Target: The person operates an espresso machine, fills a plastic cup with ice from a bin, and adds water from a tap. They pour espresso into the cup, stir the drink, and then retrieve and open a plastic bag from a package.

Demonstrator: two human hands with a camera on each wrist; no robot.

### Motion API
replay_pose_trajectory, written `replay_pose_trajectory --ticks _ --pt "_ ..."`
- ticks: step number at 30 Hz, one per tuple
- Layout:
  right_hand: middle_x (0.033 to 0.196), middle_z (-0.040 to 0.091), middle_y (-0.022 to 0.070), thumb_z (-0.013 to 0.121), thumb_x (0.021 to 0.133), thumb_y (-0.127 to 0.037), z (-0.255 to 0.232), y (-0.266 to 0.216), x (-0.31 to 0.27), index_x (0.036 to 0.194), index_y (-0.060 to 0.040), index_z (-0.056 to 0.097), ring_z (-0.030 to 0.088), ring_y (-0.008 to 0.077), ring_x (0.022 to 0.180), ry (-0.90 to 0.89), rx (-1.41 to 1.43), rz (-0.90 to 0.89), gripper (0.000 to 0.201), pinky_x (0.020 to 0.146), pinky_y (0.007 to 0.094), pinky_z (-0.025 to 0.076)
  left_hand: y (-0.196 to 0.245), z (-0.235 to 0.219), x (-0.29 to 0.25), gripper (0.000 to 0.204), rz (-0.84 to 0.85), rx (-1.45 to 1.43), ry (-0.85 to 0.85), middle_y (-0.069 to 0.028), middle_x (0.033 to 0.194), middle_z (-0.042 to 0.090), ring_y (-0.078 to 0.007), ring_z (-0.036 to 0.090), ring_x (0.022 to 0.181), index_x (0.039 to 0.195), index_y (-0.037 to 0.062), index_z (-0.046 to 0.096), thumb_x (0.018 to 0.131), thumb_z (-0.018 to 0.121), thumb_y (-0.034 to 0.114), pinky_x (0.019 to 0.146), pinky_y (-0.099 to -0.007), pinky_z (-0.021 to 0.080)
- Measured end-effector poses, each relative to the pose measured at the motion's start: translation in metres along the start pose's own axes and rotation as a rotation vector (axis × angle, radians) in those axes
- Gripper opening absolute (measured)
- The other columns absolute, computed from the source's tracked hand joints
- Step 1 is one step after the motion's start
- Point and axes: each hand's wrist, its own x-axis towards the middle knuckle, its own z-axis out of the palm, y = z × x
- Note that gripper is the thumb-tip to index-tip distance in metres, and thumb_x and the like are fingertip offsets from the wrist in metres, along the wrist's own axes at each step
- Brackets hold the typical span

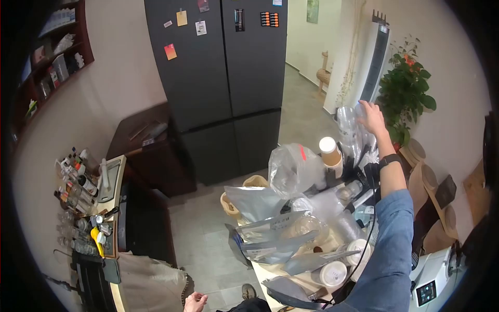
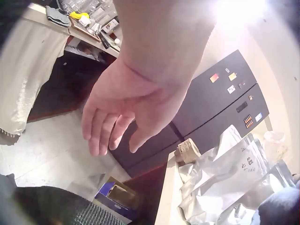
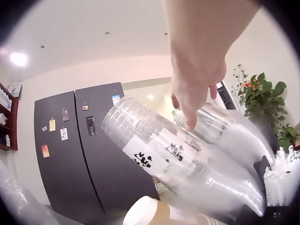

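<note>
My right hand [image 1: 372, 118] is stretched to the back right of the table. Its thumb and fingers curve round the mouth end of a stack of clear plastic cups [image 3: 213, 124], gripping it near the rim. Beside it leans another stack of clear cups [image 3: 154, 143] with black writing on pale labels. A stack of paper cups [image 1: 330, 152] with a white top stands just nearer. Low in the head view, my left hand [image 1: 195, 302] hangs away from the table; the left wrist view shows its fingers loosely curled with nothing in them.
Silvery pouches [image 1: 273, 226], a clear plastic bag [image 1: 293, 169] and white-lidded tubs [image 1: 332, 273] crowd the table. A black cable [image 1: 370, 234] runs beside my right sleeve. A leafy plant [image 1: 408, 86] stands behind the right hand; a dark fridge [image 1: 195, 78] is across the floor.
</note>
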Motion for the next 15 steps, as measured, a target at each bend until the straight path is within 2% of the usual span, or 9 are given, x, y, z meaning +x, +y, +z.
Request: replay_pose_trajectory --ticks 2,5,6,8,11,15 --pt "0.114 0.053 0.0108 0.078 0.07 -0.02 -0.008 -0.002 -0.003 0.133 -0.0198 0.045 0.05 0.0307 0.111 0.072 0.016 -0.015 0.071 0.092 0.0439 0.043 0.022 -0.008 -0.003 0.024 0.005 0.009 -0.021 -0.0096 0.078 0.066 -0.0161 0.062 0.067 0.096 -0.0015 0.062 0.088 0.064 0.021 0.061 -0.0297 0.05" --pt "0.113 0.053 0.0115 0.077 0.071 -0.023 -0.024 -0.005 -0.01 0.131 -0.0185 0.046 0.05 0.0317 0.109 0.19 0.078 -0.005 0.068 0.092 0.0436 0.043 0.01 -0.01 -0.001 0.024 0.015 0.029 -0.03 -0.0094 0.078 0.066 -0.0161 0.062 0.066 0.095 -0.0016 0.062 0.088 0.064 0.021 0.062 -0.0297 0.05" --pt "0.113 0.053 0.0125 0.077 0.072 -0.027 -0.045 -0.015 -0.009 0.13 -0.017 0.047 0.051 0.0326 0.109 0.284 0.143 -0.01 0.066 0.091 0.0427 0.044 0.014 -0.012 -0.003 0.024 0.026 0.041 -0.02 -0.0094 0.078 0.066 -0.0161 0.062 0.066 0.095 -0.0016 0.062 0.088 0.064 0.021 0.062 -0.0297 0.05" --pt "0.111 0.054 0.0139 0.077 0.072 -0.032 -0.07 -0.023 -0.014 0.127 -0.0133 0.048 0.053 0.0322 0.106 0.301 0.173 0.028 0.066 0.089 0.0421 0.045 0.036 -0.016 -0.001 0.024 0.057 0.066 -0.004 -0.0094 0.078 0.066 -0.0159 0.062 0.066 0.094 -0.0015 0.063 0.087 0.065 0.021 0.061 -0.0297 0.05" --pt "0.107 0.057 0.0139 0.078 0.07 -0.037 -0.098 -0.019 -0.018 0.123 -0.0105 0.05 0.057 0.0303 0.101 0.314 0.177 0.066 0.065 0.085 0.042 0.047 0.044 -0.018 0.002 0.023 0.079 0.059 -0.047 -0.0094 0.078 0.067 -0.0156 0.061 0.066 0.095 -0.0008 0.063 0.087 0.066 0.021 0.061 -0.0297 0.05" --pt "0.101 0.061 0.0132 0.078 0.069 -0.042 -0.155 -0.028 -0.042 0.117 -0.0074 0.052 0.061 0.0289 0.094 0.276 0.141 0.181 0.065 0.081 0.041 0.049 0.01 -0.01 0.021 0.023 0.156 -0.006 -0.061 -0.0095 0.077 0.067 -0.0157 0.063 0.065 0.094 -0.0015 0.064 0.087 0.067 0.021 0.062 -0.0285 0.051"
